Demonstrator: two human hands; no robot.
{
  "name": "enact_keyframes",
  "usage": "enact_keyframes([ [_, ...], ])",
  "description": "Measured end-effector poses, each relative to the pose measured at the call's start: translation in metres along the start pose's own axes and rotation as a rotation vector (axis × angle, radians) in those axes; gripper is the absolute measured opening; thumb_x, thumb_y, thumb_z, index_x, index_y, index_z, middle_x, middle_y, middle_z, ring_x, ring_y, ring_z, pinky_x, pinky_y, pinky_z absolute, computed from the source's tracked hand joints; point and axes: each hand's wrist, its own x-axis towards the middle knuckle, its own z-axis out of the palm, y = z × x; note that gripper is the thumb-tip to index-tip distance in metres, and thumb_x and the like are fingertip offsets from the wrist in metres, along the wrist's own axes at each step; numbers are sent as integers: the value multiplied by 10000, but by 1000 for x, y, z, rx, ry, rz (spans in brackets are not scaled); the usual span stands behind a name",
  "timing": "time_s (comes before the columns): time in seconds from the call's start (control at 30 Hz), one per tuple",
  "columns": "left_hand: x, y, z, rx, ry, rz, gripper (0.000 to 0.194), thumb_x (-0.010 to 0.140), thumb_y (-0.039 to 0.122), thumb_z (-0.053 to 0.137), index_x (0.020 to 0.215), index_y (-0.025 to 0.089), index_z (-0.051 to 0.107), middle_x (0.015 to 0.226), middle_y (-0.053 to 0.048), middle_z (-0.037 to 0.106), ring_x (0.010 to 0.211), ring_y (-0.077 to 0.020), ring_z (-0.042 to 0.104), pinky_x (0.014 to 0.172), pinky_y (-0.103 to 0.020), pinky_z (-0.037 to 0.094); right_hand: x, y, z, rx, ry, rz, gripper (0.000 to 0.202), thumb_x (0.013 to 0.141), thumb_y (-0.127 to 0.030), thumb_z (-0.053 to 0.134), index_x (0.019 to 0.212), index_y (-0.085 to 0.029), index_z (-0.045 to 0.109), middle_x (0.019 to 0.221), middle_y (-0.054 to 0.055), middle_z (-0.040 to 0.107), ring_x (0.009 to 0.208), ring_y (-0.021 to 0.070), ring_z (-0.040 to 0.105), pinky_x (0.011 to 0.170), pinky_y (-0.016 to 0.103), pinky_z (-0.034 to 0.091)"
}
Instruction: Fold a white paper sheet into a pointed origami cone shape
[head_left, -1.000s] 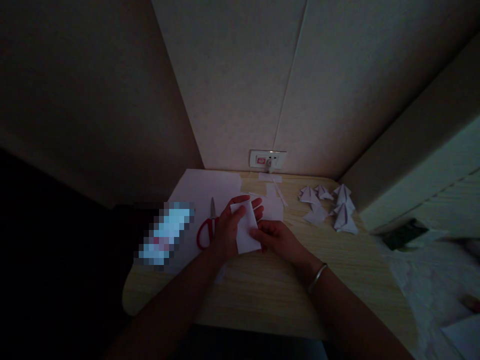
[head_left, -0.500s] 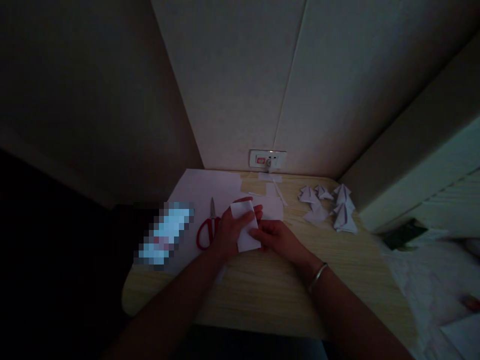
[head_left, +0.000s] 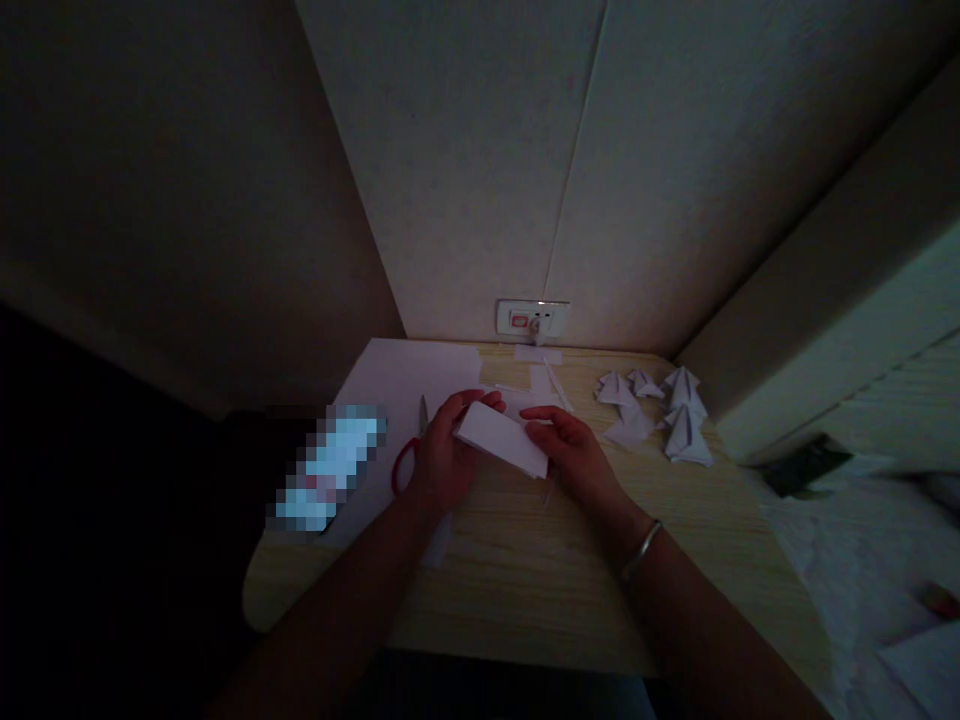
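A small white folded piece of paper (head_left: 502, 438) is held between both hands above the wooden table. My left hand (head_left: 448, 455) grips its left end, fingers curled behind it. The right end is pinched by the thumb and fingers of my right hand (head_left: 574, 450). Red-handled scissors (head_left: 405, 468) lie just left of my left hand, partly hidden by it, with the blades pointing away. Beneath them is a large white sheet (head_left: 409, 370). Several folded paper shapes (head_left: 686, 440) stand at the table's right.
A lit, blurred-out phone (head_left: 330, 470) lies at the left of the table (head_left: 525, 610). Paper strips (head_left: 556, 385) are scattered near the back edge. A wall socket (head_left: 532, 320) with a plug sits behind, and a wall panel closes off the back.
The folded paper has turned from upright to lying more crosswise, slanting down to the right. My right hand has shifted slightly right and up, now at its right end.
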Motion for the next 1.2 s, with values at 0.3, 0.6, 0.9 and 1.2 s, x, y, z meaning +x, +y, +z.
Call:
enact_keyframes([
  [0.3, 0, -3, -1, 31, -90, 26, 207, 740, 171, 627, 945, 151, 616, 1018, -64, 693, 911, -138, 637, 768, -225, 488, -1, -12, -1, 204, 123, 4, 447, 716, -608, 611, 809, -176, 677, 602, 0, 592, 488, 105, 486, 431, 225, 358],
  [0.6, 2, -10, -5, 85, -123, 66, 270, 707, 308, 724, 882, 165, 577, 913, -32, 679, 801, -111, 625, 695, -203, 505, -2, -17, -3, 260, 162, 13, 538, 752, -685, 517, 742, -167, 660, 528, 11, 560, 419, 104, 481, 373, 222, 387],
  [0.9, 2, -13, -5, 213, -65, 20, 304, 586, 160, 772, 827, 173, 587, 700, 30, 615, 621, -78, 566, 600, -191, 431, 0, -17, -6, 371, 122, 19, 574, 732, -728, 494, 786, -175, 637, 654, 48, 659, 591, 165, 611, 492, 258, 483],
  [1.2, 7, -13, -10, 344, 110, 212, 181, 607, 158, 702, 699, 186, 549, 592, 76, 538, 537, -70, 481, 542, -187, 350, 0, -11, -6, 245, 105, -27, 359, 671, -523, 709, 716, -172, 650, 636, 14, 660, 551, 138, 575, 478, 238, 425],
])
